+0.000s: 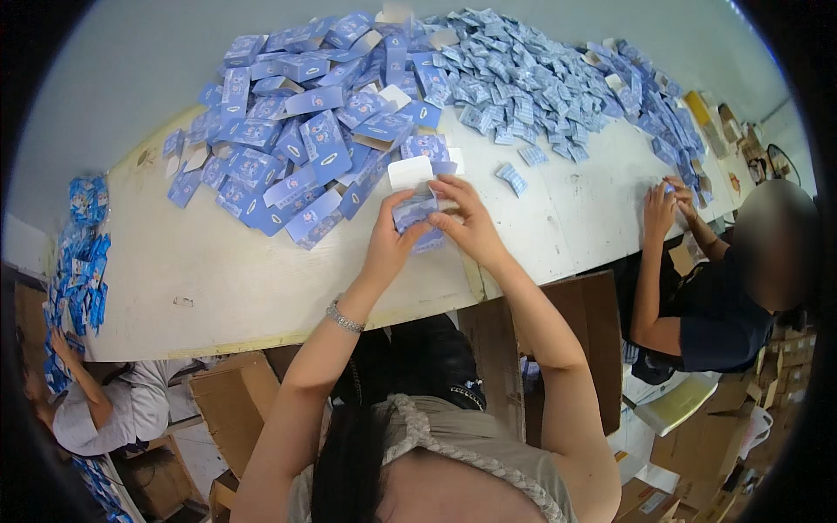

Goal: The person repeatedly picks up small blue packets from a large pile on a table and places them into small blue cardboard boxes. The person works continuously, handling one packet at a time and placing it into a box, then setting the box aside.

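Observation:
My left hand (397, 229) grips the left side of a small blue printed paperboard box (416, 212) above the white table. The box's white end flap (410, 173) stands raised, away from me. On the box's right side rests my right hand (463, 219), its thumb at the front and its fingers by the opening. Whether anything lies inside the box is hard to tell. Beyond and to the left spreads a heap of blue boxes (327, 140). A pile of small light-blue sachets (523, 78) lies behind to the right, with two loose sachets (512, 180) nearer my hands.
At right, a co-worker (706, 307) handles a small item by another heap of boxes (667, 118). Another person (111, 408) reaches among blue packets (82, 281) at left. Open cardboard cartons (235, 399) stand below the white table's edge (261, 343).

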{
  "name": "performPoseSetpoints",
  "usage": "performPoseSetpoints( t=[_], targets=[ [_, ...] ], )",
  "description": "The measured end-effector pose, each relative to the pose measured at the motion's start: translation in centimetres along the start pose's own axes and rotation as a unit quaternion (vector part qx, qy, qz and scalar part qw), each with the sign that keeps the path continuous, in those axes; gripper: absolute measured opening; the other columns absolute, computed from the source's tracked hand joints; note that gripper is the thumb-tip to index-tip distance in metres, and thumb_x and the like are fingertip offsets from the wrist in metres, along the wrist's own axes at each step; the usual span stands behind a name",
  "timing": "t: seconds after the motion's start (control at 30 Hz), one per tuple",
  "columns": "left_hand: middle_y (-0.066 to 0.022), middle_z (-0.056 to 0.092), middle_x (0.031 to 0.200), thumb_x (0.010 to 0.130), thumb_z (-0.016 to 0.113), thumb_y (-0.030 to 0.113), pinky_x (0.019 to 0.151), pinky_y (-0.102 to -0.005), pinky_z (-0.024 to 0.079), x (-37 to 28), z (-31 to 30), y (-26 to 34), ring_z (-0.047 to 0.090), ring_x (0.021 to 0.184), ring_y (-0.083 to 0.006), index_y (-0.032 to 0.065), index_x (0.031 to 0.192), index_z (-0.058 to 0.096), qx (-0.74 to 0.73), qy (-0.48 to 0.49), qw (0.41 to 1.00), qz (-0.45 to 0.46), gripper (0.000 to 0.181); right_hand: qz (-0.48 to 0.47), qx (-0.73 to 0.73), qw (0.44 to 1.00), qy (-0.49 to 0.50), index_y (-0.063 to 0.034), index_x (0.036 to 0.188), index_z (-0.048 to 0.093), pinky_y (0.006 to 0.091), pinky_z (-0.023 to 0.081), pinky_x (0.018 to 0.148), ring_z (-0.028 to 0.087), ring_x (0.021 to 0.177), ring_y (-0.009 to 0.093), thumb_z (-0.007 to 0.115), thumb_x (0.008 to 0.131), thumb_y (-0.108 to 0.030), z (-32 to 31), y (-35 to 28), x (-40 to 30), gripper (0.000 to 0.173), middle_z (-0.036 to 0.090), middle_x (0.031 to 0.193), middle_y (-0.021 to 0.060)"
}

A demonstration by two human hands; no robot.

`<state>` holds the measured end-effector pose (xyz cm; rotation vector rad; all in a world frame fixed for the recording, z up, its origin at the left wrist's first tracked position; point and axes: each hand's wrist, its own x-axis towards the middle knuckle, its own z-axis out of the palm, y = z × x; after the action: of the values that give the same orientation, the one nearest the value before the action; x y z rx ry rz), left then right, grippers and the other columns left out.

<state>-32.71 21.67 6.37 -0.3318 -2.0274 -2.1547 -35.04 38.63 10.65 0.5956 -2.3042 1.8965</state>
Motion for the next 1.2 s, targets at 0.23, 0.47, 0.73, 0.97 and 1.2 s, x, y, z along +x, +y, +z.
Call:
performPoseSetpoints(
  t=[0.23,0.47,0.73,0.97,1.2],
  targets=[
    [-0.0065,0.056,0.103,0.093,0.061,0.019,0.079,-0.0258,0.046,0.2,0.3,1.5,0.053,0.088,-0.0104,0.0023,0.115,0.047,0.048,-0.095,0.983,-0.148,0.03,0.044,0.014,0.998,0.037,-0.0023,0.106,0.061,0.0262,0.042,0.071,0.051,0.079,0.015,0.057,0.093,-0.016,2.2,3.1,-2.2,0.019,0.058,0.099,0.0059],
    [-0.0188,0.055,0.114,0.09,0.064,0.014,0.083,-0.0347,0.048,-0.6,1.3,-0.6,0.058,0.101,-0.0251,0.0004,0.124,0.027,0.106,-0.03,0.994,-0.001,0.053,0.126,0.146,0.978,0.082,0.0014,0.101,0.063,0.0268,0.046,0.078,0.056,0.09,0.014,0.061,0.091,-0.015,2.3,2.9,-1.5,0.019,0.062,0.097,0.008],
    [-0.0266,0.048,0.124,0.088,0.067,0.022,0.084,-0.0395,0.05,-1.2,1.0,-0.5,0.058,0.106,-0.0356,0.001,0.13,0.02,0.202,-0.08,0.975,0.053,0.067,0.242,0.191,0.951,0.013,0.0026,0.102,0.068,0.0285,0.049,0.076,0.06,0.091,0.014,0.064,0.09,-0.014,0.7,-0.7,-1.2,0.021,0.067,0.098,0.0093],
    [-0.0185,0.049,0.126,0.089,0.065,0.02,0.086,-0.0398,0.049,-1.2,1.1,-0.4,0.056,0.111,-0.0345,0.0053,0.13,0.031,0.191,-0.084,0.975,0.074,0.055,0.073,-0.003,0.997,-0.039,0.0017,0.114,0.064,0.0313,0.05,0.084,0.063,0.099,0.024,0.06,0.09,-0.011,-0.6,-1.2,-2.2,0.027,0.065,0.113,0.0176],
    [-0.0137,0.048,0.13,0.088,0.065,0.021,0.099,-0.0404,0.04,-0.3,3.0,-0.1,0.046,0.123,-0.0322,0.0079,0.115,0.053,0.168,-0.209,0.954,0.132,0.032,0.3,0.009,0.936,-0.182,-0.0011,0.121,0.061,0.0304,0.047,0.092,0.06,0.107,0.021,0.064,0.089,-0.012,-7.7,-4.2,-7.4,0.034,0.062,0.124,0.0161]
  ],
)
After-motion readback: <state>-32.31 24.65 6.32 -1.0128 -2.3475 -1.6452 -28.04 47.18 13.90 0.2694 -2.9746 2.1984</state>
